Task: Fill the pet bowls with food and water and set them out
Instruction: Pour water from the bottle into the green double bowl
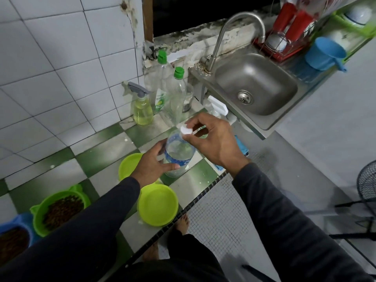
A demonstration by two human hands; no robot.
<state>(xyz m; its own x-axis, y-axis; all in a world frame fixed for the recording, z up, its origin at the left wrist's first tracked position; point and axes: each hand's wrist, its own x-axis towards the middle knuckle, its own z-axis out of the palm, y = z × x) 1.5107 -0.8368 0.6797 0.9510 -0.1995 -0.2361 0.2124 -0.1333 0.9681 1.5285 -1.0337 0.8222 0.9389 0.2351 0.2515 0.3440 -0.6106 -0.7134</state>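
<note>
Checkered counter (97, 151), left hand (149, 164) gripping water bottle (178, 153), right hand (213, 139) apparently pinching cap (186, 130)

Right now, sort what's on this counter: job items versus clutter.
Job: water bottle, white cap, two empty lime bowls, green kibble bowl, blue kibble bowl.

Lying about: yellow spray bottle, two green-capped bottles, blue scoop, dish rack.

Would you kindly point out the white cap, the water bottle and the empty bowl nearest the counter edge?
cap (186, 131), head view, its top.
bottle (178, 152), head view, its shoulder.
bowl (157, 204), head view, its inside.
</note>
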